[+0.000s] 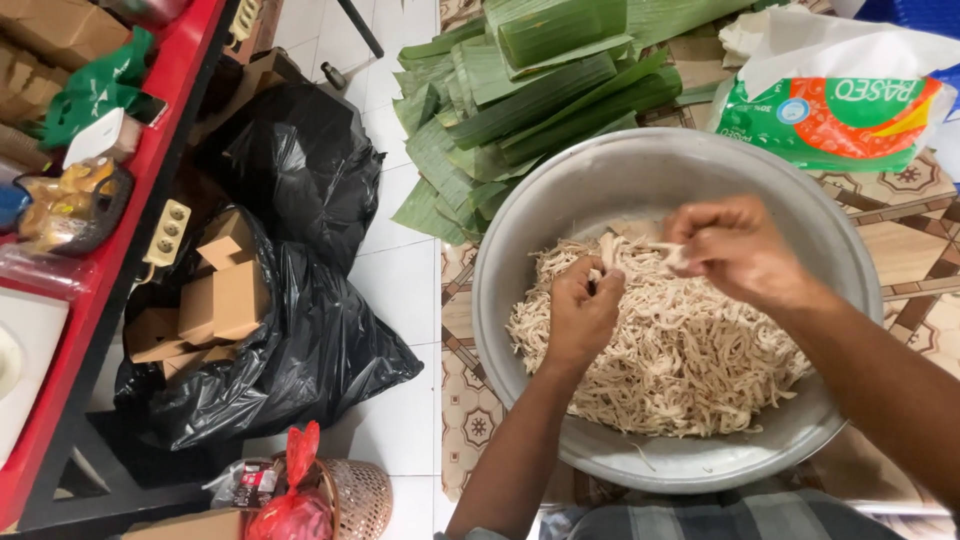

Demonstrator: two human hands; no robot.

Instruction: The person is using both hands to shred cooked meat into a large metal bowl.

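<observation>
A large round metal basin (640, 165) sits on a patterned mat and holds a heap of pale shredded meat (690, 360). Over the heap, my left hand (582, 312) pinches the lower end of a pale piece of meat (606, 250). My right hand (735, 250) grips the other end of that piece, fingers closed. Both hands hover just above the heap, a few centimetres apart.
Folded green banana leaves (520, 95) lie stacked beyond the basin. A plastic tissue pack (830, 115) rests at the far right. Black plastic bags with cardboard boxes (260, 300) stand on the white tiled floor at left, beside a red table edge (130, 250). A small woven basket (355, 495) is at the bottom.
</observation>
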